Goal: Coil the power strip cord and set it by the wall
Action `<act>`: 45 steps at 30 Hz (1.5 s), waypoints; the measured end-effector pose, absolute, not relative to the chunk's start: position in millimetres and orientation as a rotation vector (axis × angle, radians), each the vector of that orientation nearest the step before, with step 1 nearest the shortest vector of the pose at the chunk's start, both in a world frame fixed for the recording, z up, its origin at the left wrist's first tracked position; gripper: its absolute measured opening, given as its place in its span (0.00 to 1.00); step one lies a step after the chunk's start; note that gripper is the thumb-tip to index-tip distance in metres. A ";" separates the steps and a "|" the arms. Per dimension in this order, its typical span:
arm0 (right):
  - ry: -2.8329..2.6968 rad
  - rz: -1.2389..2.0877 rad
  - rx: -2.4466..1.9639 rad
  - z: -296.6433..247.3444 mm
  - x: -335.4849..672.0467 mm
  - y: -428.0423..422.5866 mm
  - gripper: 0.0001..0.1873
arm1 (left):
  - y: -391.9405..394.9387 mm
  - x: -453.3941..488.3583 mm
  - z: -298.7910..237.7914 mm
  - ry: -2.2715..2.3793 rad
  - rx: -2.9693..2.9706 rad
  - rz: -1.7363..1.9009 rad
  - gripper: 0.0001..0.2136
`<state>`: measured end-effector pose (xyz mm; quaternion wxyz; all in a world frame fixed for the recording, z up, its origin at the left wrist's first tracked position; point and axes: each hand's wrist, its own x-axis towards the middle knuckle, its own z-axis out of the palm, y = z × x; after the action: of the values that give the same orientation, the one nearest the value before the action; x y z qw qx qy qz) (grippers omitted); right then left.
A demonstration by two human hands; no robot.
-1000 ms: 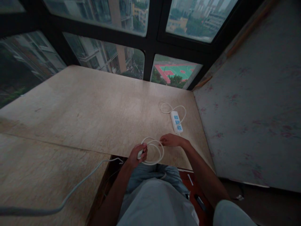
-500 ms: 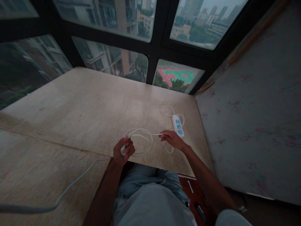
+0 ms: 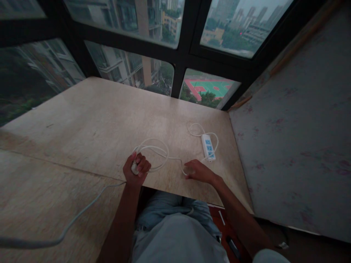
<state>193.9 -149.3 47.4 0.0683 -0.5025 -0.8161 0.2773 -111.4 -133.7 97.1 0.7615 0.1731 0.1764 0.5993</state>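
Note:
My left hand is closed round the white plug and the gathered end of a white power cord. Loops of that cord stand out to the right of the fist, over the board. Further right, my right hand has its fingers curled at the slack stretch of the same cord, which bends down to the fingertips; the hand partly hides the grip. Just beyond it a white power strip with blue socket faces lies on the board, a loop of cord curling behind and beside it.
A pale wooden board spans the window bay, with a seam on the left. Dark-framed windows rise behind it. A floral-patterned panel stands at the right. A grey cable crosses the left side.
My left hand has moved left with the plug and loops. My right hand has come down slightly toward me, and the cord between the hands, taut before, now sags into a bend.

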 end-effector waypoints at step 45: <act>-2.009 0.477 -1.453 36.9 96.9 -106.3 0.41 | -163.6 -90.5 114.1 0.238 0.225 1.082 0.17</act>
<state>96.9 -106.3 36.9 0.3036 -0.5484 -0.7580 0.1802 -90.5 -163.6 114.1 0.8445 0.1067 0.1128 0.5125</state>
